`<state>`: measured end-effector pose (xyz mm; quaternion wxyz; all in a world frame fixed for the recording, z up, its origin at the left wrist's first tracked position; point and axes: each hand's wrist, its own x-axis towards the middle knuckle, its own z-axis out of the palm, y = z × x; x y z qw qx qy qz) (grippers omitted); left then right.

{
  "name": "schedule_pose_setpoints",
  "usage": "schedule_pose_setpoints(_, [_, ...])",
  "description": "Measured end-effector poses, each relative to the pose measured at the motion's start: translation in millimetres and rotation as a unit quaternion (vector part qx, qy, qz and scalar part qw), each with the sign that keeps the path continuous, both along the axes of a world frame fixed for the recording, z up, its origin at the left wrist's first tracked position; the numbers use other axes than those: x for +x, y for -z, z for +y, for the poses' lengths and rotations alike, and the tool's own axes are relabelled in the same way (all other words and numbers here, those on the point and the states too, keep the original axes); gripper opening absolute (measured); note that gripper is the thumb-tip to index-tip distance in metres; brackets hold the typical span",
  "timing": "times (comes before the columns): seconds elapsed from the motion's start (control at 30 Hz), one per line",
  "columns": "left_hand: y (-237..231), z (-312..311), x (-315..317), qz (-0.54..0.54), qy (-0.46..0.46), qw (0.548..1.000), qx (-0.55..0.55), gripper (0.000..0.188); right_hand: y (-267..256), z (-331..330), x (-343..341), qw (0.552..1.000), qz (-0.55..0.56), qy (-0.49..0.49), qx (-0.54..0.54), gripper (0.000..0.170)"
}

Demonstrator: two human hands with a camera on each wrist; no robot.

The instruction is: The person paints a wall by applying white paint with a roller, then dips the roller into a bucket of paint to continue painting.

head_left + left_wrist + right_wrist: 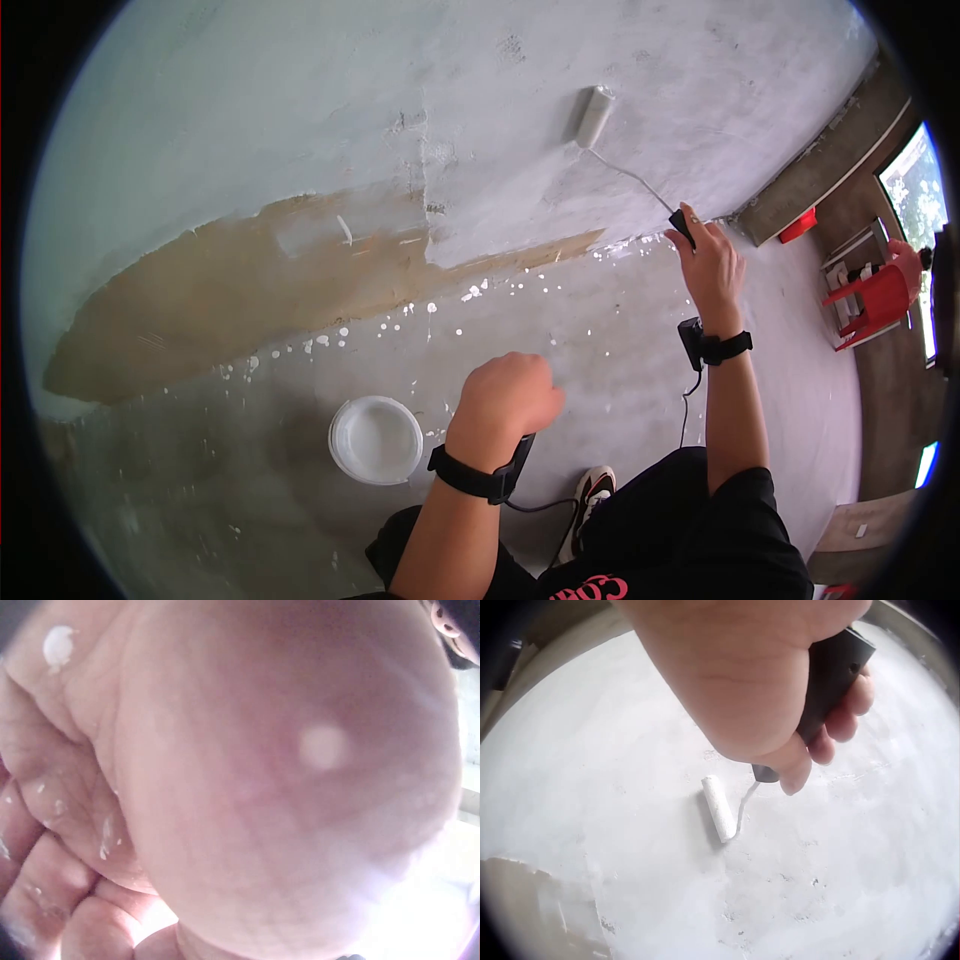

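Observation:
My right hand grips the black handle of a paint roller. The white sleeve of the roller lies against the wall, at the end of a thin bent metal rod. In the right wrist view the roller sits on the whitish painted surface, with fingers and thumb wrapped round the handle. My left hand hangs in front of my body with its fingers loosely curled, holding nothing. White paint specks mark its palm and fingers in the left wrist view. A white bucket of pale paint stands nearest to it.
Along the wall's lower part runs a bare brown patch. White drips dot the grey floor. To the right are a red chair and a red container near a window. My shoe is beside the bucket.

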<state>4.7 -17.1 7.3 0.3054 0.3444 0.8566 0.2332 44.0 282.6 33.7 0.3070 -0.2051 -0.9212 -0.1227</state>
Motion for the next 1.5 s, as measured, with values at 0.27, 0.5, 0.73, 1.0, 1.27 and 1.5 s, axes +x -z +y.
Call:
schedule_pose_setpoints(0.27, [0.8, 2.1, 0.8, -0.001, -0.001, 1.0, 0.003, 0.027, 12.3, -83.5, -31.4, 0.994, -0.004, -0.105, 0.005, 0.032])
schedule_pose_setpoints(0.5, [-22.6, -11.2, -5.6, -0.032, -0.003, 0.999, 0.009, 0.026, 36.0, -149.2, -71.2, 0.974, -0.01, -0.226, -0.008, 0.035])
schedule_pose_setpoints(0.73, [-8.7, -13.8, -0.2, -0.025, -0.046, 0.998, 0.039, 0.028, 36.3, -178.1, -88.8, 0.969, -0.044, -0.238, -0.046, 0.034])
schedule_pose_setpoints(1.0, [-5.9, -1.5, -4.6, -0.031, -0.022, 0.999, 0.036, 0.027, 24.5, -94.9, -53.1, 0.982, -0.024, -0.175, -0.064, 0.031])
schedule_pose_setpoints(1.27, [-3.7, 0.7, -12.9, -0.053, -0.008, 0.999, 0.001, 0.027, 19.0, -49.8, -24.9, 0.984, 0.014, -0.15, -0.091, 0.03])
schedule_pose_setpoints(1.5, [5.3, 1.1, -12.6, -0.036, -0.027, 0.998, 0.035, 0.025, 12.2, -85.2, -47.9, 0.976, 0.064, -0.18, -0.109, 0.027])
